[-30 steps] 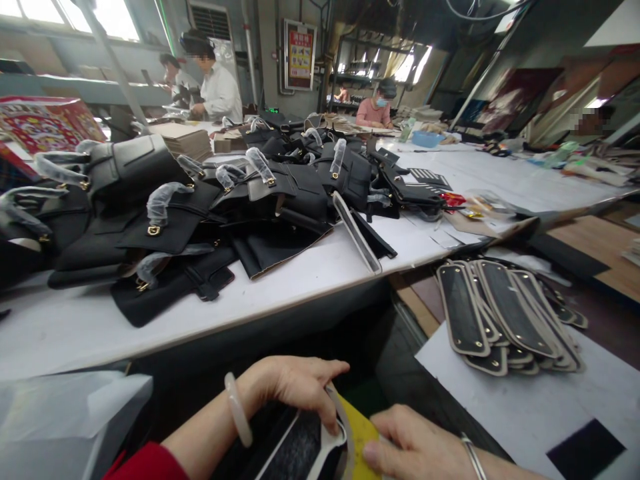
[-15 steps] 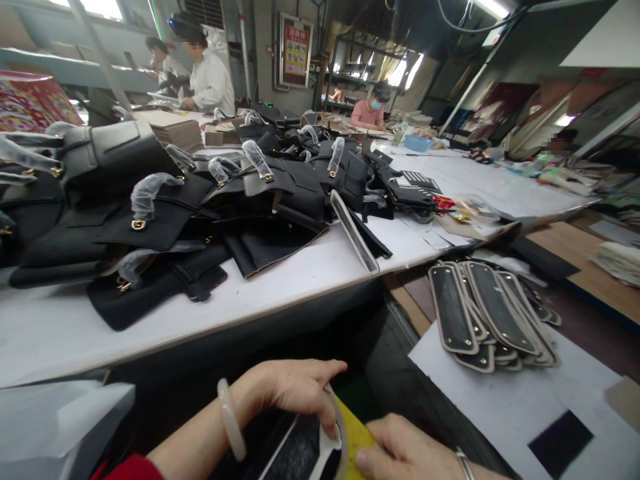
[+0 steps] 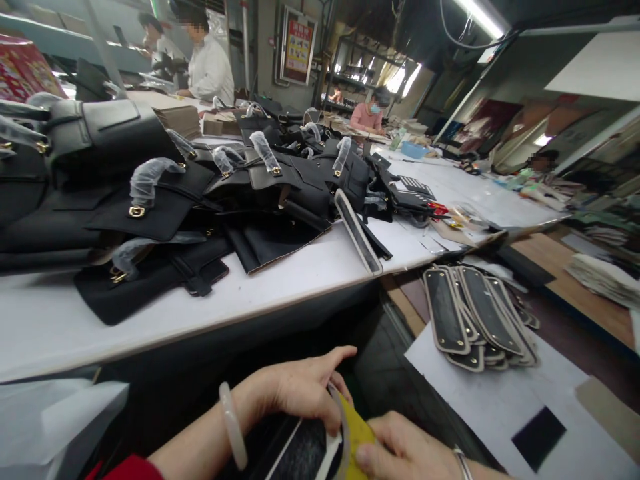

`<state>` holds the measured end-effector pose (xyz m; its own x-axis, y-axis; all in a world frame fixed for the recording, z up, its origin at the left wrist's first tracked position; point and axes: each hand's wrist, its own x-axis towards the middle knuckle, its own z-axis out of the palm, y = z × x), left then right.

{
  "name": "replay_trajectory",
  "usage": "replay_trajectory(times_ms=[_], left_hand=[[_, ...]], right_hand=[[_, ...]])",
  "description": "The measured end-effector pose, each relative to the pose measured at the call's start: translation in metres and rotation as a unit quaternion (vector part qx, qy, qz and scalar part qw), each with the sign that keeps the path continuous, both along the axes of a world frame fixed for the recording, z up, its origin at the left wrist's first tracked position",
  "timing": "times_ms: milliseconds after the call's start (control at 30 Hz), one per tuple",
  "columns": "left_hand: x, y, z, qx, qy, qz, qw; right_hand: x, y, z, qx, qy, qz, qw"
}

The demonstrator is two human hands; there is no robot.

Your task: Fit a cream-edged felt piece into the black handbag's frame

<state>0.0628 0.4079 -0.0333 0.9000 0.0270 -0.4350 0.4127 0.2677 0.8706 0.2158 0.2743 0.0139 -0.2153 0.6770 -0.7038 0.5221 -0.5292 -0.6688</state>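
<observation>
At the bottom middle, my left hand (image 3: 305, 393) is bent over the edge of a black bag piece (image 3: 300, 450) with pale edging. Its thumb and fingers press on the rim, while one finger points out to the right. Along that rim runs a curved yellow piece (image 3: 356, 437), whose exact kind I cannot make out. My right hand (image 3: 395, 447) pinches the yellow piece from the right, thumb on top. The lower part of the work is cut off by the frame.
Black handbags (image 3: 285, 180) with plastic-wrapped handles are heaped on the white table (image 3: 280, 293) ahead. Pale-edged black panels (image 3: 480, 313) lie stacked on the right, near a small black rectangle (image 3: 539, 439). Several people work farther back, one in pink (image 3: 367, 117).
The view has shifted slightly. Both hands keep their grip; the left hand's fingers have moved a little along the rim, and more of them show behind the yellow piece.
</observation>
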Motion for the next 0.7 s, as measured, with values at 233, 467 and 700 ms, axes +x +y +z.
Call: replay_trajectory(times_ms=[233, 467, 700], left_hand=[[-0.021, -0.002, 0.004, -0.1, -0.07, 0.133, 0.984], [-0.05, -0.019, 0.03, 0.108, 0.009, 0.17, 0.979], [-0.039, -0.038, 0.043, 0.259, 0.091, 0.21, 0.938]], right_hand=[[-0.014, 0.006, -0.013, 0.041, 0.057, 0.017, 0.997], [-0.032, -0.012, -0.045, 0.05, 0.063, -0.034, 0.996], [-0.053, -0.024, -0.067, 0.083, 0.044, -0.107, 0.99]])
